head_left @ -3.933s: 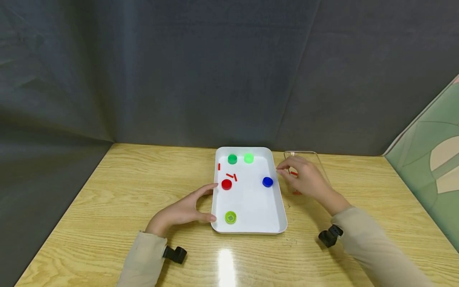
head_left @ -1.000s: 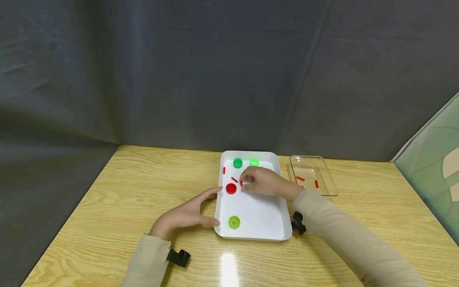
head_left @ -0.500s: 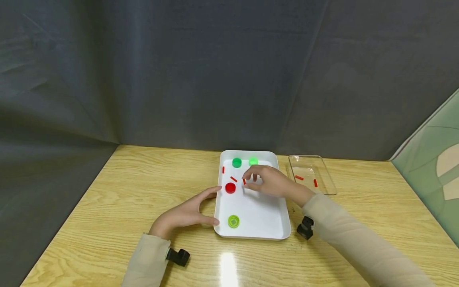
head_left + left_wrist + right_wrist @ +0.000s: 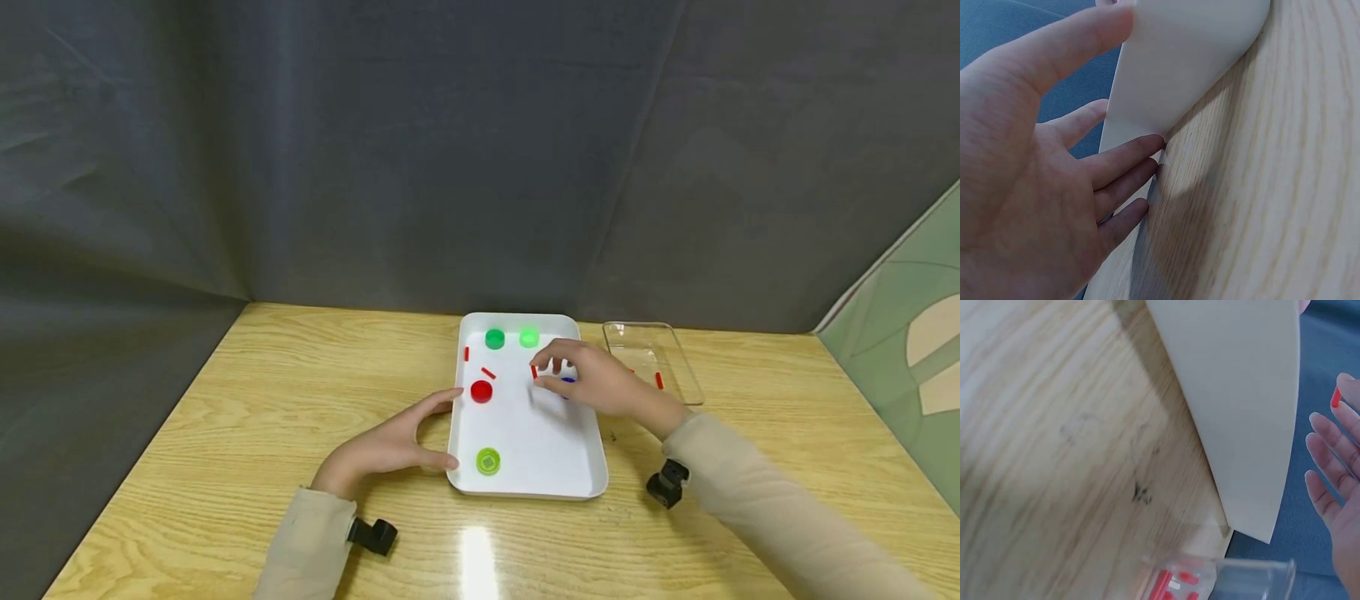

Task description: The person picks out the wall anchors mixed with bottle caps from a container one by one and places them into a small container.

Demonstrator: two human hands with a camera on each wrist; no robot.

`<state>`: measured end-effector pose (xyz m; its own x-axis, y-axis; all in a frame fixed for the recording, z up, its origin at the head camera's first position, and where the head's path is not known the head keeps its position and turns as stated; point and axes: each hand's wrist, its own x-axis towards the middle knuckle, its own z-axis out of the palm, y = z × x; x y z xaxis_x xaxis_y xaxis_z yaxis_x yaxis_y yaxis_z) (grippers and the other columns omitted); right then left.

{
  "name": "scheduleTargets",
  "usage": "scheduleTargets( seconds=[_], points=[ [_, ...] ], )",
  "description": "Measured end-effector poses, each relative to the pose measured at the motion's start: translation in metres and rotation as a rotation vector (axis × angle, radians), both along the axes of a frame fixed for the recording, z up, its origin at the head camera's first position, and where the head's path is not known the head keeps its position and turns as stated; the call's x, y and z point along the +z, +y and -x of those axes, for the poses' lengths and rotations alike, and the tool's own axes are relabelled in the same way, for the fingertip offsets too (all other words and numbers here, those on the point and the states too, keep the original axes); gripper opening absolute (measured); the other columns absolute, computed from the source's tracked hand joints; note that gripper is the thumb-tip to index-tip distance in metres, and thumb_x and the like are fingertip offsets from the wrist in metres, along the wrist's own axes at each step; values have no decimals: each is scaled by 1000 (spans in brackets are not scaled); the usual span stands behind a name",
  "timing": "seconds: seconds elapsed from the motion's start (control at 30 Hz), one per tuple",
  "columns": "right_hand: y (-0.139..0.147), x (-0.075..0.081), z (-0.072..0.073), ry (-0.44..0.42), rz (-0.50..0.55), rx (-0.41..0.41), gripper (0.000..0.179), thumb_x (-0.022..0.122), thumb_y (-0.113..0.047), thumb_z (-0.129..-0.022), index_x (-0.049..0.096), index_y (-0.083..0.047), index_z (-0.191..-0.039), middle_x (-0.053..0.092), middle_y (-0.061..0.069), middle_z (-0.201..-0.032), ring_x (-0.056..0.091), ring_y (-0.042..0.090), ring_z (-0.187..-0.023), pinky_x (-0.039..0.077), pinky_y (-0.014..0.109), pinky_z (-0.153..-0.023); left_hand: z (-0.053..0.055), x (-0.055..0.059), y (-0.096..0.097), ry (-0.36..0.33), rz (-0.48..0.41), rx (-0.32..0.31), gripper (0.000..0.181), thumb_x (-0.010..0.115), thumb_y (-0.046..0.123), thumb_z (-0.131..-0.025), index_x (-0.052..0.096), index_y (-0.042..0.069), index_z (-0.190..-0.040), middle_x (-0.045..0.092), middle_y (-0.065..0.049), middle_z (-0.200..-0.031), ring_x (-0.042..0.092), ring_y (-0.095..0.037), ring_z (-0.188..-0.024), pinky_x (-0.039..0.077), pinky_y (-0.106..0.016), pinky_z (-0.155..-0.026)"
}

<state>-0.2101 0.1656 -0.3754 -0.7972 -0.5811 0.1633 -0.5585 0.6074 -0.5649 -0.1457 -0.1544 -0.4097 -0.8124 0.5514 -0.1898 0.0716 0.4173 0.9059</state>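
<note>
A short red stick (image 4: 535,372) is pinched between the thumb and forefinger of my right hand (image 4: 600,383), over the right half of the white tray (image 4: 525,446). The right wrist view shows the same red stick (image 4: 1335,397) between thumb and fingertip, the other fingers loosely bent. My left hand (image 4: 382,444) spans the tray's left side, thumb and forefinger spread along the rim. In the left wrist view its fairly straight fingers (image 4: 1129,156) touch the tray's outer wall (image 4: 1179,69). Two more red sticks lie in the tray, one (image 4: 488,373) near the red cap (image 4: 482,392), another (image 4: 467,353) by the left wall.
Dark green (image 4: 495,338) and light green (image 4: 529,337) caps sit at the tray's far end. A yellow-green cap (image 4: 488,461) lies near the front, and a blue cap (image 4: 568,384) is partly behind my right hand. A clear box (image 4: 684,367) with red sticks (image 4: 659,381) stands to the right.
My right hand went from beside the clear box to a red stick next to the red cap, pinched it and carried it rightward. The left hand stays at the tray's side.
</note>
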Motion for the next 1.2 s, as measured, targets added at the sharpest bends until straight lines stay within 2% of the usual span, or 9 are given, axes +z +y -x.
scheduleTargets(
  seconds=[0.27,0.47,0.73,0.87,1.07,1.2],
  points=[
    [14,5,-9,27,50,4,20,76,-18,-89,71,-11,-108,68,-4,-100,59,11,-87,51,43,-82,0,-2,0,1,6,3,92,83,26,-82,29,25,-156,36,-10,-155,26,-28,-145,15,-57,-117],
    [25,6,-13,39,34,-50,17,75,-20,-90,71,-15,-106,67,-7,-98,58,12,-88,50,43,-82,1,-2,-1,-4,6,4,92,83,26,-82,29,25,-156,36,-10,-155,26,-28,-145,15,-57,-116],
    [46,6,-14,82,32,-66,16,75,-15,-90,72,-12,-105,66,-7,-97,58,14,-85,50,39,-70,1,-2,-1,-6,4,4,91,82,25,-83,29,26,-156,35,-10,-155,26,-29,-145,16,-59,-116],
    [56,6,-16,77,27,-91,17,75,-16,-90,71,-12,-106,65,-6,-96,57,14,-84,50,40,-70,0,-2,-1,-6,2,4,91,82,24,-83,28,25,-156,35,-10,-155,26,-29,-145,16,-59,-116],
    [67,6,-18,71,7,-141,19,74,-18,-91,70,-14,-108,65,-5,-95,57,14,-85,49,35,-68,-1,0,-1,-16,1,9,91,82,25,-83,28,26,-156,34,-10,-156,25,-30,-145,17,-60,-115],
    [75,7,-19,43,7,-166,19,72,-19,-93,70,-15,-111,65,-5,-97,56,13,-86,49,37,-71,-1,1,0,-28,-6,13,90,81,25,-83,28,26,-156,33,-10,-156,26,-29,-145,19,-59,-115]
  ],
)
